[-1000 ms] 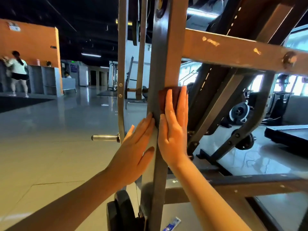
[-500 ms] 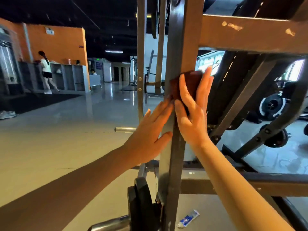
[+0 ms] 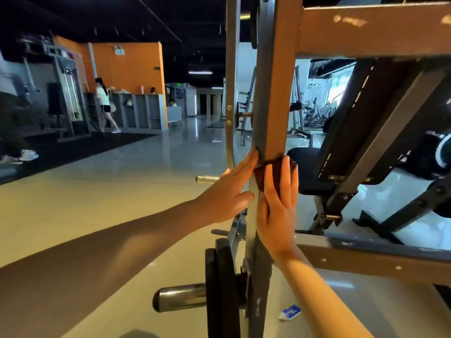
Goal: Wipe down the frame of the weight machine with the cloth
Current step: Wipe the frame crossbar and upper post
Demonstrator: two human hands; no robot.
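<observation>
Rust-brown cloth (image 3: 259,176) sits lower on the upright post (image 3: 271,93) than it did a second ago. Then it lay just under the upper crossbar (image 3: 366,30); now it is well below it, about level with the seat pad (image 3: 305,167) to the right. Our right hand (image 3: 277,208) presses it flat against the post's near face, fingers straight and together, none curled round it. Our left hand (image 3: 224,198) lies flat on the post's left face, fingers extended, fingertips just beside the cloth's edge. We read this as a downward stroke under way. The stretch beneath the crossbar has likely been wiped. The lower post, down to the weight plates (image 3: 219,289) and the lower rail (image 3: 366,259) at near right, probably still needs doing.
</observation>
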